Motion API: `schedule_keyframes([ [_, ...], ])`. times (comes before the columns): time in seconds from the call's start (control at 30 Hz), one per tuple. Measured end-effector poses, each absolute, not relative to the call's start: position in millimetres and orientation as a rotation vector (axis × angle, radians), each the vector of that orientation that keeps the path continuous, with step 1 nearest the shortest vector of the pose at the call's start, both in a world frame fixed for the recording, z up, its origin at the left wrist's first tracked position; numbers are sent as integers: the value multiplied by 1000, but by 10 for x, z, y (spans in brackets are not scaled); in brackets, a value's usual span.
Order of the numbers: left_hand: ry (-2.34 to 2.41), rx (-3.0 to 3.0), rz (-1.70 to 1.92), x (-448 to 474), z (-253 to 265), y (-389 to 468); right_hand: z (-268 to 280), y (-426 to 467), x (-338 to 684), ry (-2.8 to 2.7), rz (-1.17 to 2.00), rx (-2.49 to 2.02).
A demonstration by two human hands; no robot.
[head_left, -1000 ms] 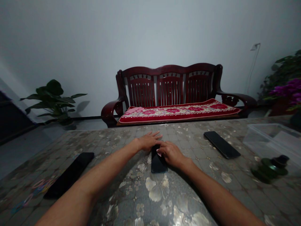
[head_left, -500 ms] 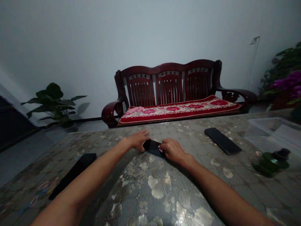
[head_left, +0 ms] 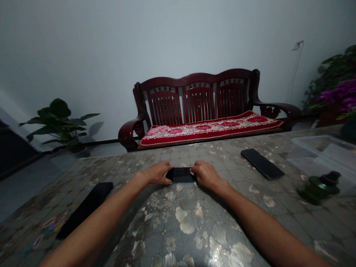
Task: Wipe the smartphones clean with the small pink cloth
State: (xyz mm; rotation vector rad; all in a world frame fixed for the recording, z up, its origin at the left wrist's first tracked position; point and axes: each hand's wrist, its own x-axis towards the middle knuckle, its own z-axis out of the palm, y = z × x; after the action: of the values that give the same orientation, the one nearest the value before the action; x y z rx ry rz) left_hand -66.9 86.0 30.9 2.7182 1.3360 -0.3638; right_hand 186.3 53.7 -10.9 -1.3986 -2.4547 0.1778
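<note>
We see left hand (head_left: 159,172) pinching flat black glass phone (head_left: 182,175) leftward, likely steadying it; right hand (head_left: 205,175) pinches small pale wad (head_left: 192,171).

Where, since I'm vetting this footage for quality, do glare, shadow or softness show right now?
All in the head view: dim light overall; glare on the tabletop near the bottom edge; the plant at left shadows the wall; coloured bands at lower left look soft; the middle phone is too dark for screen detail.

A phone (head_left: 182,175) is positioned on the table (head_left: 205,207) between left hand (head_left: 158,173) and right hand (head_left: 205,174); a bench (head_left: 198,105) is situated behind.
</note>
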Motion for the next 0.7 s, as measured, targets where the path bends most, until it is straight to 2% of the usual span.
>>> schedule_keyframes([
  [0.27,1517,2725,-222,-659,260,465,-92,390,1703,-2557,308,-1207],
  [0.53,1901,2592,-200,-366,197,44,-150,582,1894,-2373,165,-1505],
  [0.7,2024,2607,-202,-136,137,-140,-178,532,1872,-2397,192,-1402],
])
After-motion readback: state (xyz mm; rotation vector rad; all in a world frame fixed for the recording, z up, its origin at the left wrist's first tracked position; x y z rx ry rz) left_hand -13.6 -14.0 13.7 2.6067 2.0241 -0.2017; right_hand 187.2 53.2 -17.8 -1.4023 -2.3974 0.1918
